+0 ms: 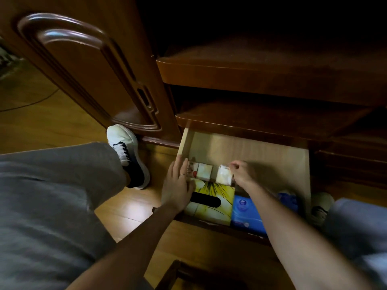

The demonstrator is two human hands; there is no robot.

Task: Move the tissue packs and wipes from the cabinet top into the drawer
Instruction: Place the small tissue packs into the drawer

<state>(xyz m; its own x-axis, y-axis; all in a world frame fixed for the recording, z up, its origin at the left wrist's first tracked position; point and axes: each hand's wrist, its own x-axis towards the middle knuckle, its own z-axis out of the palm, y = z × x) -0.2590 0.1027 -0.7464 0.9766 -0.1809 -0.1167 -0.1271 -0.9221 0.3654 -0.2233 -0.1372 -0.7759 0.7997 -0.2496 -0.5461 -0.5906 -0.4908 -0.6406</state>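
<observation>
Low in the centre of the frame, the right hand (240,172) pinches a small tissue pack (224,174) by its top edge inside the open drawer (272,155). The left hand (178,185) lies flat and open against two more small packs (200,169) at the drawer's left side. Nearer the front sit a yellow tissue box (217,195) and blue wipes (245,212). A white-and-black shoe (127,151) rests on the wooden floor (52,126) to the left.

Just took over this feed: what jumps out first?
The open drawer, lit against dark wood, with both hands inside. The left hand lies on the yellow tissue box at the drawer's front left; the right hand pinches a small white pack behind it. A blue wipes pack sits right of the box.
</observation>
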